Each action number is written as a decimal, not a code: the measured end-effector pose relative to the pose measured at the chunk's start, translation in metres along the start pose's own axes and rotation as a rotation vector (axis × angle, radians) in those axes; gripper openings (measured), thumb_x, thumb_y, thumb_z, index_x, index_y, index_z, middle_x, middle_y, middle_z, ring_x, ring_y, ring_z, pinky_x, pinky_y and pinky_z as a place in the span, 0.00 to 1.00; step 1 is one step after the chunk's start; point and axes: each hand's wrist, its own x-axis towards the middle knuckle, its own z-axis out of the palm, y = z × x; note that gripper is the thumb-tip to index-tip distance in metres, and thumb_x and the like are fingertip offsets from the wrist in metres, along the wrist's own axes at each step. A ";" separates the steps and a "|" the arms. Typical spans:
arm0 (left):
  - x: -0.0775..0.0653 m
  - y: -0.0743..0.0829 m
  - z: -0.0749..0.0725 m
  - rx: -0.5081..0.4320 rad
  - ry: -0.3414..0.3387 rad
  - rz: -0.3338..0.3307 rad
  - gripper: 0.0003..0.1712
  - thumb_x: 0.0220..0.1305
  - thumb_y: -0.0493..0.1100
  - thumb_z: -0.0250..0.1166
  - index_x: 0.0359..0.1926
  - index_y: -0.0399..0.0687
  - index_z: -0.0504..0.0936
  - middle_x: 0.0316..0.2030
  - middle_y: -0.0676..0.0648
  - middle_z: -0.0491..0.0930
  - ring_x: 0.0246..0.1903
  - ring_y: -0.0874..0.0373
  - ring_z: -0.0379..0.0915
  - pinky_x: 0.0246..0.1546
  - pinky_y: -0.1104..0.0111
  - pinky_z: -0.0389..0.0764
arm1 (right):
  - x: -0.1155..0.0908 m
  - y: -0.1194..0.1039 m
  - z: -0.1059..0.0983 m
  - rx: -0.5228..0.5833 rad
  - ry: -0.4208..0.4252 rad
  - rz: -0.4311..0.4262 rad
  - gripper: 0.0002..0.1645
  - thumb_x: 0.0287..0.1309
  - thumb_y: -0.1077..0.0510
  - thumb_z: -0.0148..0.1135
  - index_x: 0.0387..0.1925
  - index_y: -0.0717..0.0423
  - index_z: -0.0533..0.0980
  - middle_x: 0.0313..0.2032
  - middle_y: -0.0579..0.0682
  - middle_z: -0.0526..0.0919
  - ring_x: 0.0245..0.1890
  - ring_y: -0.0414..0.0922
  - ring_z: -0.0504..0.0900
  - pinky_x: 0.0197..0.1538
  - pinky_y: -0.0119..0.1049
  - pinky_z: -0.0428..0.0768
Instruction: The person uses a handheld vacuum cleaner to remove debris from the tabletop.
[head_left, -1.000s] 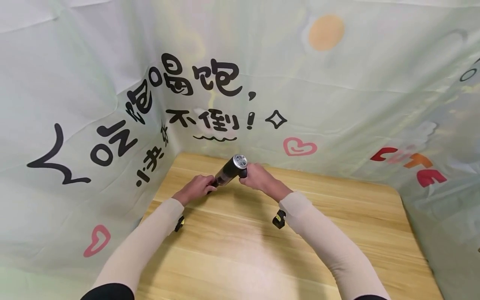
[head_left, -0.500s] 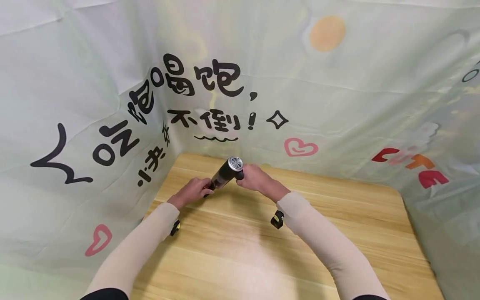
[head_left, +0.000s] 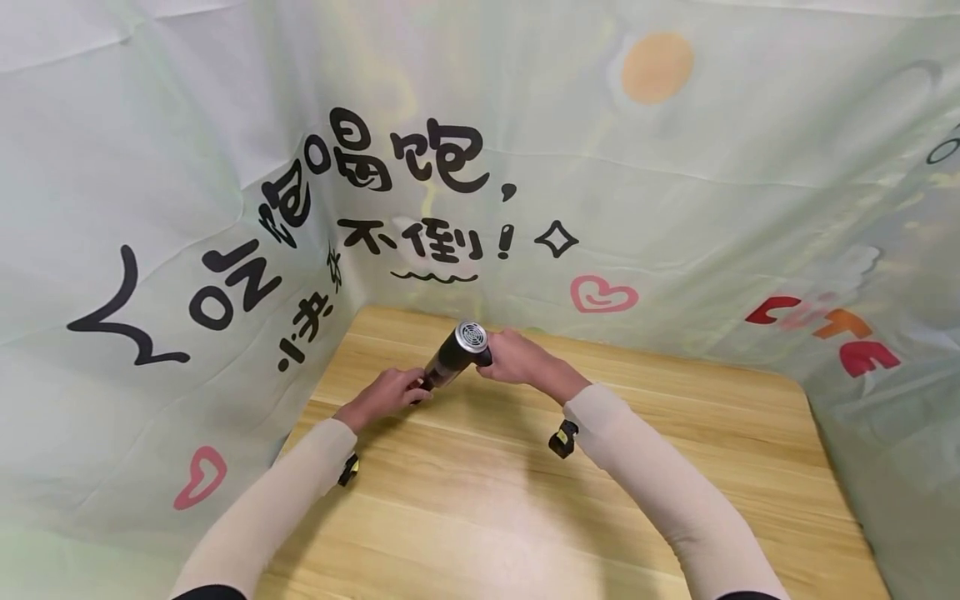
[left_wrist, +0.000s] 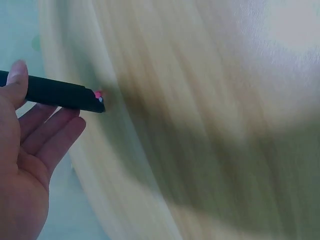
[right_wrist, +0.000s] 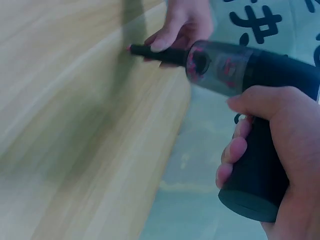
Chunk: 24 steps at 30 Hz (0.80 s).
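Note:
A black handheld vacuum cleaner [head_left: 447,353] with a silver vented end is held above the table, its narrow nozzle [left_wrist: 62,95] slanting down to the left. My right hand [head_left: 516,357] grips its handle [right_wrist: 260,170]. The fingers and thumb of my left hand [head_left: 388,392] pinch the nozzle near its tip. Through the clear dust cup [right_wrist: 220,65], small pinkish bits show in the right wrist view. At the nozzle mouth, a small pink and white bit [left_wrist: 98,95] shows in the left wrist view.
The wood-grain table [head_left: 480,500] has a rounded far-right corner. Printed cloth walls [head_left: 712,208] with black lettering and hearts stand close along its back and sides. Shadows of the arms fall on the tabletop.
The vacuum cleaner has shifted slightly left and nearer to me, with both hands moving along with it. Both hands keep their hold.

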 end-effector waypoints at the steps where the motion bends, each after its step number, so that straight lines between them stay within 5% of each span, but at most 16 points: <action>1: 0.000 0.000 0.002 -0.002 -0.008 -0.002 0.11 0.69 0.49 0.70 0.44 0.48 0.82 0.36 0.47 0.91 0.33 0.61 0.85 0.35 0.67 0.84 | -0.001 0.001 0.000 0.020 -0.004 0.016 0.21 0.59 0.55 0.70 0.50 0.62 0.78 0.29 0.50 0.82 0.23 0.40 0.76 0.29 0.31 0.74; 11: 0.012 0.001 0.006 -0.097 -0.146 0.033 0.20 0.68 0.38 0.69 0.60 0.43 0.81 0.42 0.43 0.91 0.42 0.56 0.86 0.47 0.59 0.85 | -0.026 0.020 0.012 0.588 -0.064 0.408 0.20 0.61 0.56 0.70 0.50 0.62 0.76 0.13 0.47 0.71 0.09 0.41 0.69 0.15 0.34 0.71; 18: 0.028 0.008 0.011 -0.036 -0.221 0.113 0.21 0.70 0.38 0.68 0.62 0.44 0.81 0.46 0.44 0.90 0.43 0.57 0.86 0.46 0.63 0.85 | -0.054 0.039 0.026 0.785 -0.004 0.514 0.13 0.61 0.55 0.70 0.35 0.62 0.78 0.12 0.49 0.73 0.10 0.44 0.71 0.17 0.38 0.74; 24: 0.040 0.019 0.016 0.036 -0.287 0.135 0.20 0.69 0.39 0.69 0.61 0.46 0.83 0.49 0.45 0.89 0.45 0.59 0.85 0.47 0.64 0.83 | -0.084 0.049 0.047 0.981 0.006 0.643 0.14 0.62 0.54 0.70 0.40 0.59 0.76 0.17 0.49 0.75 0.13 0.42 0.72 0.21 0.38 0.76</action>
